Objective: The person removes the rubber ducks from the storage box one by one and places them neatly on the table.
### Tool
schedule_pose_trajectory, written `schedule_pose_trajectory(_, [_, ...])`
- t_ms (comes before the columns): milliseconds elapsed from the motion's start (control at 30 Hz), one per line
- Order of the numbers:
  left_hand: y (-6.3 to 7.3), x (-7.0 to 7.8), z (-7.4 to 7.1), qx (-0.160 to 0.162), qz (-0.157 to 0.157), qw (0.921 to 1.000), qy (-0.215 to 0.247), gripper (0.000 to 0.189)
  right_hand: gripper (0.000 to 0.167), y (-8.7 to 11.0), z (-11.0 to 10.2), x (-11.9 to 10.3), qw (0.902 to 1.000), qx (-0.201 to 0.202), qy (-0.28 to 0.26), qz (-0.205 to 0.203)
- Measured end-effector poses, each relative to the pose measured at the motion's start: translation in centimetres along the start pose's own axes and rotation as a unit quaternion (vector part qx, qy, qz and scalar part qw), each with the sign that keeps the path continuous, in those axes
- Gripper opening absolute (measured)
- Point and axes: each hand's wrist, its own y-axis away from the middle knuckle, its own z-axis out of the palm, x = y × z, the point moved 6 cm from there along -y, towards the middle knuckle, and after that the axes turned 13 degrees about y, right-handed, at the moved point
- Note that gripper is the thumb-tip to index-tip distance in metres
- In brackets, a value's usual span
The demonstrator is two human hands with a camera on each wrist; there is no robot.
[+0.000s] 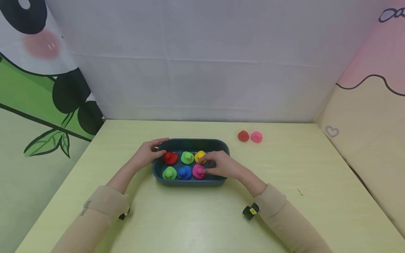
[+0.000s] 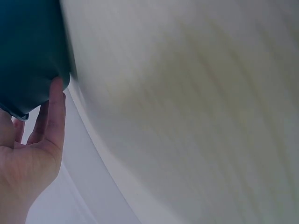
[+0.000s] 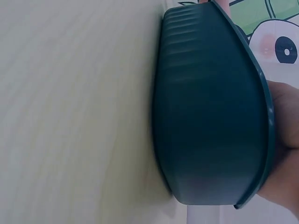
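A dark teal oblong plastic tray [image 1: 193,183] holds small rubber ducks in two rows. The back row has a red duck [image 1: 170,158], a light green duck [image 1: 187,157] and a yellow duck [image 1: 200,156]; in front are a green duck [image 1: 169,173], a blue duck [image 1: 185,172] and a magenta duck [image 1: 198,171]. My left hand [image 1: 146,153] grips the tray's left end, thumb over the rim and fingers outside. Reaching in over the right end, my right hand [image 1: 223,164] has its index finger at the yellow duck and thumb at the magenta one, the two spread apart.
Behind the tray to the right, a red duck [image 1: 243,136] and a pink duck [image 1: 256,137] lie side by side on the pale wooden table [image 1: 190,218]. A white cloth wall [image 1: 202,84] rises at the table's back edge, with printed panels on both sides.
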Motion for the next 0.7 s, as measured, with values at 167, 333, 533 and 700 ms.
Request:
schedule_pose_trajectory(167, [0.0, 0.0, 0.1, 0.0, 0.001, 1.0, 0.003, 0.051, 0.028, -0.4, 0.3, 0.1, 0.9993, -0.032, 0.017, 0.004])
schedule_pose_trajectory(333, [0.0, 0.1, 0.3, -0.003, 0.001, 1.0, 0.002, 0.051, 0.027, -0.7, 0.9, 0.3, 0.9979, -0.059, 0.026, 0.01])
schedule_pose_trajectory(533, [0.1, -0.1, 0.2, -0.002, -0.004, 1.0, 0.001, 0.051, 0.026, -1.0, 1.4, 0.4, 0.9971, -0.071, 0.023, 0.012])
schedule_pose_trajectory(700, [0.1, -0.1, 0.1, 0.002, -0.003, 1.0, 0.004, 0.051, 0.027, -1.1, 1.4, 0.4, 0.9966, -0.074, 0.035, 0.009])
